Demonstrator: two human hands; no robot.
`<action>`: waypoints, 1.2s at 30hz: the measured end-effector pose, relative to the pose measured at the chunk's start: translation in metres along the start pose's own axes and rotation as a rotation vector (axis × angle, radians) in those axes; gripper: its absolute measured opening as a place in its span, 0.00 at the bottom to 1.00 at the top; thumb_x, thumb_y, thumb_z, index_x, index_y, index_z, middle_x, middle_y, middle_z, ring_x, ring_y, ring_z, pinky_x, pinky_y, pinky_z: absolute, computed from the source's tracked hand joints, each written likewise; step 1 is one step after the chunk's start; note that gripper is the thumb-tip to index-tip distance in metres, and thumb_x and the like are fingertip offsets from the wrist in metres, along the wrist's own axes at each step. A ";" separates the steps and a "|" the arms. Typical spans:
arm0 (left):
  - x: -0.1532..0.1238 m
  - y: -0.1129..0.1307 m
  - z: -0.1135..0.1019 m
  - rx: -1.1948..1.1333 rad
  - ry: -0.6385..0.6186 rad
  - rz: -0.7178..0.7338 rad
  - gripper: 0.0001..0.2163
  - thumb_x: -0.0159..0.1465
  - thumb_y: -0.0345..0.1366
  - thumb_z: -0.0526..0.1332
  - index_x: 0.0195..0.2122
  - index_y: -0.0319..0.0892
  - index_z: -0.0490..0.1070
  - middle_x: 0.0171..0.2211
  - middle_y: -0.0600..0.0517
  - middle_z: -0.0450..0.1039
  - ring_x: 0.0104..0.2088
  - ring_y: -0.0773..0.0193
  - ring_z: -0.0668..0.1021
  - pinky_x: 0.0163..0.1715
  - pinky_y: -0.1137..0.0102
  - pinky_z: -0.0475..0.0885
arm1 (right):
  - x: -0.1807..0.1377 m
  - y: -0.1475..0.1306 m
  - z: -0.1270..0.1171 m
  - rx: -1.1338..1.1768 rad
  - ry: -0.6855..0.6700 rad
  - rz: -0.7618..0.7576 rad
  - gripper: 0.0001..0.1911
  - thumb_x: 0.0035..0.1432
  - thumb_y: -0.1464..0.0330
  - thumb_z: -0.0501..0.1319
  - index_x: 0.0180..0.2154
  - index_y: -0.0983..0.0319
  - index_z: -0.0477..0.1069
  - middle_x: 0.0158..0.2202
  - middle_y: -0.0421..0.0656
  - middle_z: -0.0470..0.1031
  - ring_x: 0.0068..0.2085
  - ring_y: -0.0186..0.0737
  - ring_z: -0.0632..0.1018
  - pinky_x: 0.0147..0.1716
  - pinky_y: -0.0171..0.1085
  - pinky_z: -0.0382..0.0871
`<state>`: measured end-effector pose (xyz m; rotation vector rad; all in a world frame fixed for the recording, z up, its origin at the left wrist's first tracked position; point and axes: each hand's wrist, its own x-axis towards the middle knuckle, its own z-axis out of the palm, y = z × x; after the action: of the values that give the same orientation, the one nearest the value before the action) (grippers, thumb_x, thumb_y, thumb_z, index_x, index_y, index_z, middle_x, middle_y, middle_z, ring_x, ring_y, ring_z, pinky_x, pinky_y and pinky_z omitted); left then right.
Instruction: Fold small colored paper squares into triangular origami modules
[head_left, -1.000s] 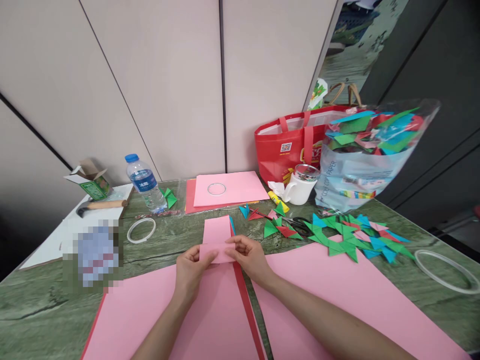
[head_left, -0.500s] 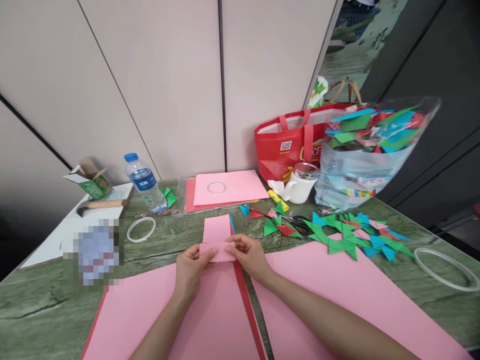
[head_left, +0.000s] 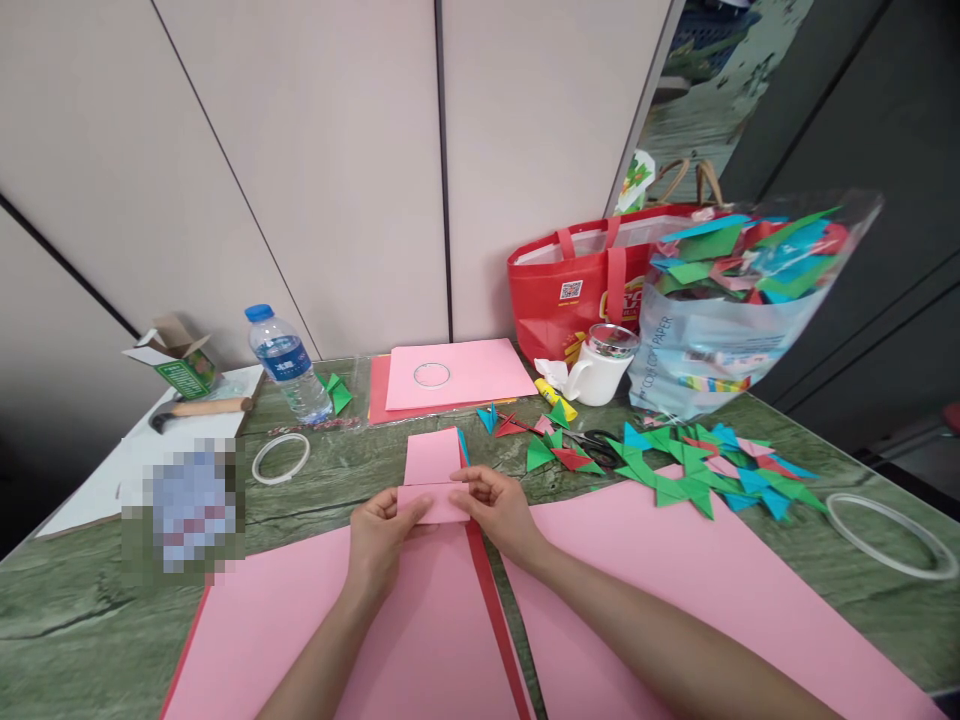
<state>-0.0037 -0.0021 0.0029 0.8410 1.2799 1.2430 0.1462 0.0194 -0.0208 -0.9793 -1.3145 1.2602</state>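
Both my hands pinch a small pink folded paper strip (head_left: 435, 502) just above the table. My left hand (head_left: 379, 545) holds its left end, thumb on top. My right hand (head_left: 499, 510) grips its right end with fingers curled. Beyond the strip lies a stack of small pink paper rectangles (head_left: 433, 456) with a blue edge showing. Under my hands spread large pink sheets (head_left: 420, 640), with a red sheet edge (head_left: 495, 620) between them.
On the green marbled table (head_left: 67, 610): folded paper triangles (head_left: 697, 470), scissors (head_left: 600, 440), white mug (head_left: 600, 375), glue stick (head_left: 556, 400), plastic bag of folded pieces (head_left: 720, 310), red tote bag (head_left: 577, 295), water bottle (head_left: 285, 365), pink sheet with ring (head_left: 454, 375), tape rings (head_left: 281, 458), hammer (head_left: 199, 408).
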 end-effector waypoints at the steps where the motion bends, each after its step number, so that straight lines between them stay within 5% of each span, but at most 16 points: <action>1: 0.000 0.000 0.000 0.001 -0.001 0.003 0.13 0.41 0.36 0.68 0.28 0.37 0.74 0.26 0.50 0.77 0.26 0.61 0.77 0.25 0.69 0.74 | 0.000 0.000 0.000 -0.008 0.001 -0.005 0.09 0.45 0.68 0.61 0.32 0.62 0.70 0.17 0.34 0.64 0.20 0.29 0.66 0.20 0.30 0.60; 24: -0.002 0.000 0.001 0.001 -0.002 0.011 0.10 0.42 0.34 0.68 0.25 0.36 0.72 0.22 0.52 0.76 0.23 0.64 0.75 0.25 0.71 0.72 | 0.001 0.003 0.000 -0.061 -0.036 -0.049 0.07 0.48 0.66 0.59 0.29 0.63 0.70 0.24 0.39 0.70 0.24 0.32 0.70 0.23 0.31 0.63; 28: -0.003 -0.001 0.001 0.103 -0.029 0.041 0.11 0.43 0.37 0.67 0.24 0.36 0.73 0.21 0.52 0.75 0.21 0.65 0.74 0.23 0.72 0.71 | 0.002 -0.001 0.000 -0.114 -0.070 -0.095 0.07 0.48 0.66 0.60 0.31 0.62 0.72 0.30 0.43 0.75 0.32 0.37 0.74 0.30 0.33 0.66; 36: -0.004 0.000 0.001 0.175 -0.100 0.079 0.12 0.50 0.41 0.62 0.31 0.38 0.75 0.25 0.52 0.76 0.25 0.63 0.75 0.26 0.72 0.70 | 0.001 -0.001 -0.001 -0.194 -0.044 -0.124 0.07 0.49 0.66 0.59 0.27 0.63 0.73 0.27 0.42 0.75 0.29 0.37 0.73 0.29 0.34 0.64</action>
<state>-0.0020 -0.0055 0.0042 1.0754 1.2981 1.1464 0.1468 0.0207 -0.0201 -0.9927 -1.5299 1.0796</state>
